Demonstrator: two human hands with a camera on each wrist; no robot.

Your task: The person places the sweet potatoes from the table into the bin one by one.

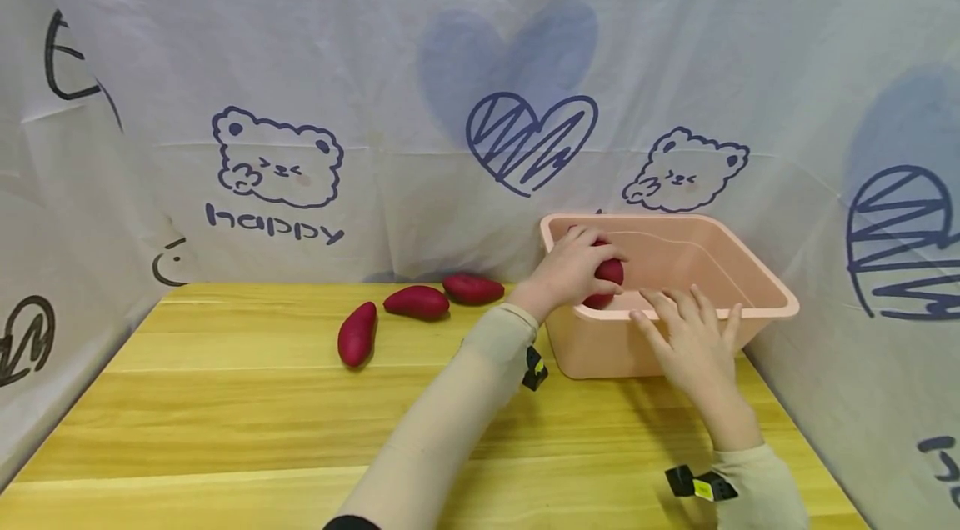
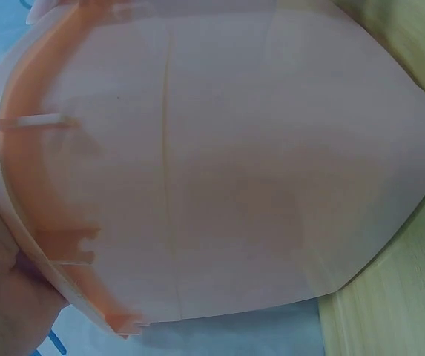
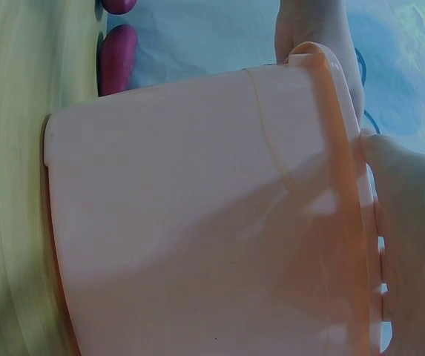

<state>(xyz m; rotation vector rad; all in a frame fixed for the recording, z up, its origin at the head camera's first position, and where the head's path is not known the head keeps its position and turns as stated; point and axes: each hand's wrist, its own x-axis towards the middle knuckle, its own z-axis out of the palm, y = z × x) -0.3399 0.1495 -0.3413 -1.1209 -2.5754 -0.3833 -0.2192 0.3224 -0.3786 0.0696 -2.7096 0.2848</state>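
Note:
A pink plastic bin (image 1: 630, 347) stands at the right back of the table. My left hand (image 1: 570, 267) reaches over its left rim, fingers curled round a dark red sweet potato (image 1: 612, 272) just inside; the fingers partly cover it. With fingers spread, my right hand (image 1: 693, 342) lies over the bin's front rim, its thumb on the near side. In the right wrist view, the right hand (image 3: 416, 230) is against the rim and the left hand (image 3: 316, 30) is beyond. The left wrist view shows mainly the bin's outer wall (image 2: 271, 163).
Left of the bin, three more sweet potatoes lie on the wooden table (image 1: 225, 397): one (image 1: 472, 288) at the back edge, one (image 1: 417, 302) beside it, and one (image 1: 357, 335) nearer. A printed white cloth (image 1: 390, 55) hangs behind and at the sides.

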